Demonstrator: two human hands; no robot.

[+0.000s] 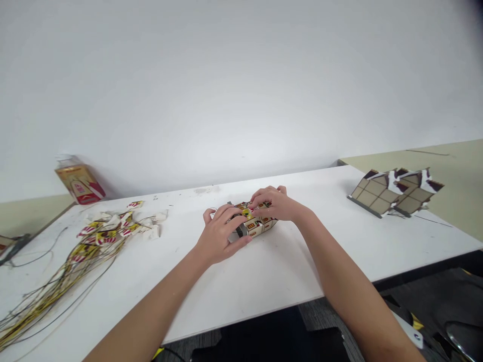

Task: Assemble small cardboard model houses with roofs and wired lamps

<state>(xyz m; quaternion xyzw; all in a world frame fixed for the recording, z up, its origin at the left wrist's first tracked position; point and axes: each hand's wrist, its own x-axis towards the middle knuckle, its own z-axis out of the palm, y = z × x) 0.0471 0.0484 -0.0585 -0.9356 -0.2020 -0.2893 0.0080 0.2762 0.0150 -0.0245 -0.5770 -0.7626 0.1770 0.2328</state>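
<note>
A small cardboard model house (260, 228), printed with windows on cream walls, lies on the white table between my hands. My left hand (220, 235) is curled round its left end, with the thumb along the near side and the fingers over the top. From the right, my right hand (277, 204) grips the top, its fingertips close to a small yellow piece (247, 213) there. Much of the house is hidden under my fingers. A dark part shows at its left end.
Wired pieces with yellow, red and white printing (107, 235) lie in a pile on the left, their long thin wires (56, 289) trailing toward me. Behind stands a bottle (80, 183) with a gold and red label. Two folded cardboard models (377, 193) stand at the table's right end.
</note>
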